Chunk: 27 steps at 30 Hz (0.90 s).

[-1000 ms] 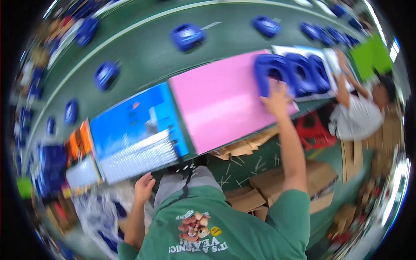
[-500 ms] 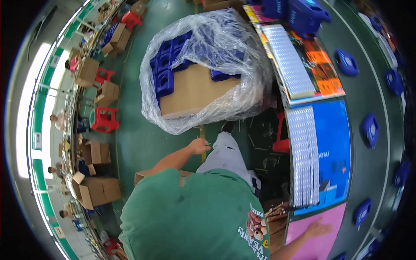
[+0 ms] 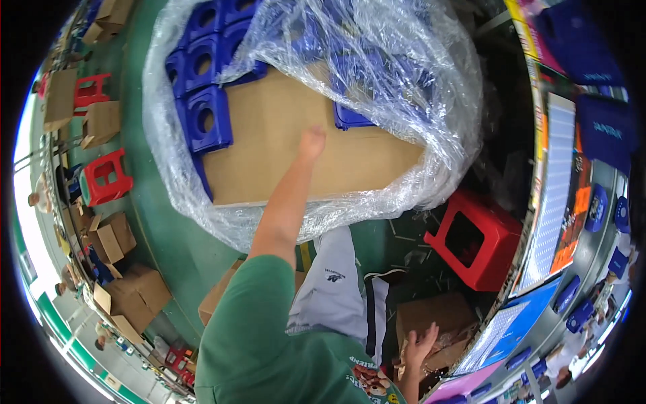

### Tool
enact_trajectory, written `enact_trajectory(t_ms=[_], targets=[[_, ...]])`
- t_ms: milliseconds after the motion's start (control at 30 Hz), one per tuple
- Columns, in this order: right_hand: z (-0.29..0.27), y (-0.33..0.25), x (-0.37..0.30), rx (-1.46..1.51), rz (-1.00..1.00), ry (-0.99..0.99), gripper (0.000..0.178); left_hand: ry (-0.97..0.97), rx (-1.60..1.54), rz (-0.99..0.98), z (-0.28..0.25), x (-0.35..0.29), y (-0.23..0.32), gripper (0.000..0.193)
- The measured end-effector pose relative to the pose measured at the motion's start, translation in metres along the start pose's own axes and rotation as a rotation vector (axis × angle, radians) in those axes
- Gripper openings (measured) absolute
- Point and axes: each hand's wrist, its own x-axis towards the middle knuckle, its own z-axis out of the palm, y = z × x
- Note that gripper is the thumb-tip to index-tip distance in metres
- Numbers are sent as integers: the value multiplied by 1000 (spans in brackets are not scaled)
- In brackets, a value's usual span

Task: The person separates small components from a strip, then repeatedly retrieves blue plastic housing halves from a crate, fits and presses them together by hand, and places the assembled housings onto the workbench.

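Note:
My left hand [image 3: 312,142] is closed and reaches over a brown cardboard sheet [image 3: 259,165]. Whatever its fingers may hold is too small or hidden to make out. Around the sheet lie blue plastic housings [image 3: 208,120] with round holes, at the left and the far side. Clear plastic wrap [image 3: 437,151] surrounds the whole stack and covers part of the housings. Low on the right, my right hand [image 3: 420,346] is open with fingers spread, holding nothing. It hangs above a cardboard box [image 3: 431,313], close to the bench.
A red plastic stool [image 3: 501,242] stands between the stack and the bench on the right. On that bench are white-dotted sheets [image 3: 548,195] and a blue board [image 3: 538,313]. Blue housings [image 3: 595,209] sit on a conveyor beyond. Open cartons [image 3: 138,296] and another red stool [image 3: 106,176] line the left.
I have moved forward to the wrapped stack. My left hand has gone from beside my leg to above the cardboard sheet. My right hand has left the pink surface.

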Motion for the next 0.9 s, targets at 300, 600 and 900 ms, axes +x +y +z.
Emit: enact_trajectory(t_ms=[300,600,900], targets=[[30,-1,-58,433,474,-297,60,-126,-338,-213,77,132,50,70],[19,-125,10,511,547,-319,48,-491,-672,-785,-70,-51,-43,61],[14,-286,91,999,-10,-509,80,-709,-455,-235,-215,-171,87,72]])
